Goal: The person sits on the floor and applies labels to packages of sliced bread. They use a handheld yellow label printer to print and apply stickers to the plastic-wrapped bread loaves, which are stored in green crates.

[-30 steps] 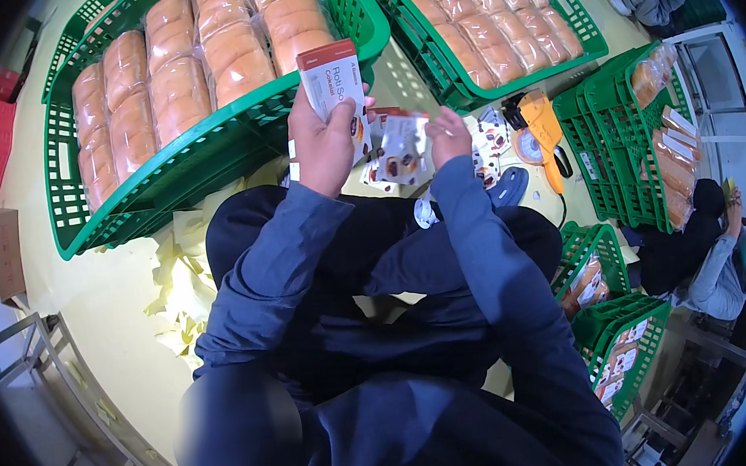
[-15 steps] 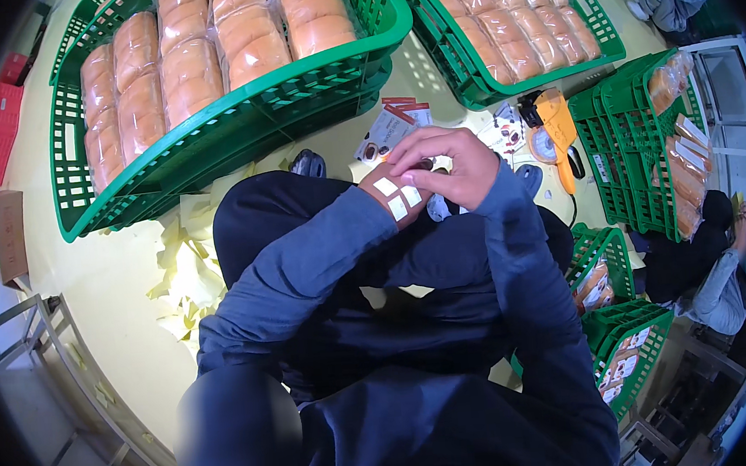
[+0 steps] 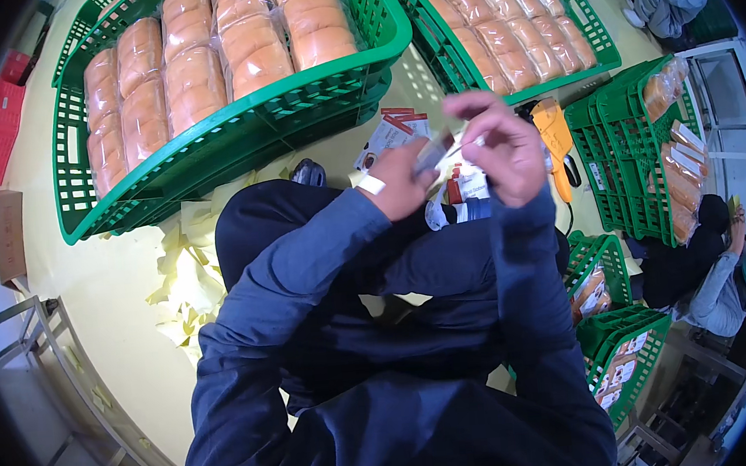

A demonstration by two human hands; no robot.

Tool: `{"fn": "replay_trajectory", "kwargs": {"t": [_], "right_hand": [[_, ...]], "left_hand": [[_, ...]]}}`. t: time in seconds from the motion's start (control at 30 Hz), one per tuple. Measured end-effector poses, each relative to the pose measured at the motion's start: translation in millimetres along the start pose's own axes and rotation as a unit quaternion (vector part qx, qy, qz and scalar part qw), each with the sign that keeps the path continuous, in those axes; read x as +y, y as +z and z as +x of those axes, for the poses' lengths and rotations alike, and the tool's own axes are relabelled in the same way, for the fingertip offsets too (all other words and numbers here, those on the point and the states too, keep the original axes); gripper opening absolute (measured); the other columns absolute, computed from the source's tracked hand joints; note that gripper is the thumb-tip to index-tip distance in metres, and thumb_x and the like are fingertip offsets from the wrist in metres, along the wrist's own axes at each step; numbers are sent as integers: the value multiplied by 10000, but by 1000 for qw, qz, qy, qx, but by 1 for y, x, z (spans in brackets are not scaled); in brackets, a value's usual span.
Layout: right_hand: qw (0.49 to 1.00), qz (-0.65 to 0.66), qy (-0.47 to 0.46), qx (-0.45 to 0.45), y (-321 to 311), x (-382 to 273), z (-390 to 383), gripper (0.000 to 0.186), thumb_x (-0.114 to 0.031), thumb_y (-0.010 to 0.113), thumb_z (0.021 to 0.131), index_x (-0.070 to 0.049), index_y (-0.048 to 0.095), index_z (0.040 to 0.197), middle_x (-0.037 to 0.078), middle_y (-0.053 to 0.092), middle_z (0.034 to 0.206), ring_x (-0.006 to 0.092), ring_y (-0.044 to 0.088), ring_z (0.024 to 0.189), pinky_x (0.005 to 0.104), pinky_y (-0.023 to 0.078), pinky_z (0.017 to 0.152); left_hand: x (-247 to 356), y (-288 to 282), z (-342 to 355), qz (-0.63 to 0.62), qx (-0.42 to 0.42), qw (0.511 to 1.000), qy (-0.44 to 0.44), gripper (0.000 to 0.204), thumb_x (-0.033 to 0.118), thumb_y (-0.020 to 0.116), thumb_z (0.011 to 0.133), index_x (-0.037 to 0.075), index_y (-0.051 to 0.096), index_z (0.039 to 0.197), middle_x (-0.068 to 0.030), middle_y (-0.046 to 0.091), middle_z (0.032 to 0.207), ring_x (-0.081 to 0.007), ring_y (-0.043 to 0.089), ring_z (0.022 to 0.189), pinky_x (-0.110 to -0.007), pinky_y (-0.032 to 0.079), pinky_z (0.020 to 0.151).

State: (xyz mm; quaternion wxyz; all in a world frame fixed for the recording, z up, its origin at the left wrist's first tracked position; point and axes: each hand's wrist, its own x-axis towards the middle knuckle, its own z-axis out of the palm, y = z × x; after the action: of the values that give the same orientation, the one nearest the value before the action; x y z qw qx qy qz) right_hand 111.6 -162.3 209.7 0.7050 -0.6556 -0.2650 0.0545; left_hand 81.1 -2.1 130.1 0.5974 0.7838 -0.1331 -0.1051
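My left hand [image 3: 400, 181] is closed around a small flat greyish piece [image 3: 431, 155], too blurred to name. One white sticker [image 3: 371, 184] shows on the back of this hand by the wrist. Close on its right, my right hand [image 3: 511, 154] has thumb and finger pinched at a small white strip [image 3: 456, 148], smeared by motion. Both hands are above my crossed legs. Beyond the left hand, printed cards [image 3: 401, 126] with red edges lie on the floor. Below the right hand is a printed sheet [image 3: 467, 186] in white, red and blue.
A large green crate [image 3: 241, 112] of bagged bread rolls [image 3: 254, 54] stands ahead left, another green crate [image 3: 554, 87] ahead right. A yellow tool [image 3: 554, 135] lies right of my hands. Stacked green crates [image 3: 600, 162] and a seated person [image 3: 713, 298] are farther right; crumpled yellowish paper [image 3: 188, 274] lies left.
My hands have come apart; the right moved right and up from the left hand's stickered back. The left hand has turned, and only one of three stickers is visible.
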Motion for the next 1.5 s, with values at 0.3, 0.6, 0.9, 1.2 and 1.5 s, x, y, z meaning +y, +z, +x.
{"fn": "replay_trajectory", "kwargs": {"t": [0.3, 0.6, 0.9, 1.2, 1.5], "right_hand": [[973, -224, 45, 16, 12, 16, -4, 97, -87, 719, 700, -96, 651, 769, 137, 340, 1424, 331, 210, 1370, 430, 183, 1096], [974, -215, 68, 26, 20, 28, -4, 87, -69, 727, 690, -83, 646, 717, 124, 345, 1421, 321, 248, 1351, 419, 211, 1088], [958, -190, 78, 202, 30, 45, -6, 649, -95, 738, 711, -66, 386, 1255, 188, 401, 1306, 273, 407, 1216, 386, 341, 1000], [956, 17, 175, 237, 39, 51, -15, 211, -64, 698, 792, 28, 578, 939, 72, 636, 790, 67, 576, 681, 184, 446, 576], [935, 23, 131, 329, 41, 58, -12, 172, -26, 613, 853, 67, 585, 995, 123, 664, 898, 104, 617, 781, 220, 486, 692]], "left_hand": [[38, -21, 6, -542, -8, 818, -193, 565, 527, 309, 950, 36, 463, 1184, -127, 609, 930, -211, 663, 729, -307, 568, 582], [39, -22, 4, -543, -1, 820, -183, 543, 510, 301, 958, 55, 480, 1192, -88, 594, 1002, -177, 644, 850, -285, 545, 703], [32, -25, 5, -522, 14, 826, -211, 472, 404, 393, 964, 6, 475, 1205, -106, 619, 999, -173, 650, 813, -301, 536, 686], [22, -23, 6, -292, 191, 934, -80, 320, -59, 640, 770, -50, 551, 1077, -125, 652, 980, -168, 645, 837, -298, 520, 731], [30, -27, 9, -336, 212, 915, -69, 266, 14, 639, 814, -41, 574, 1066, -108, 655, 969, -150, 637, 841, -284, 507, 740]]}}
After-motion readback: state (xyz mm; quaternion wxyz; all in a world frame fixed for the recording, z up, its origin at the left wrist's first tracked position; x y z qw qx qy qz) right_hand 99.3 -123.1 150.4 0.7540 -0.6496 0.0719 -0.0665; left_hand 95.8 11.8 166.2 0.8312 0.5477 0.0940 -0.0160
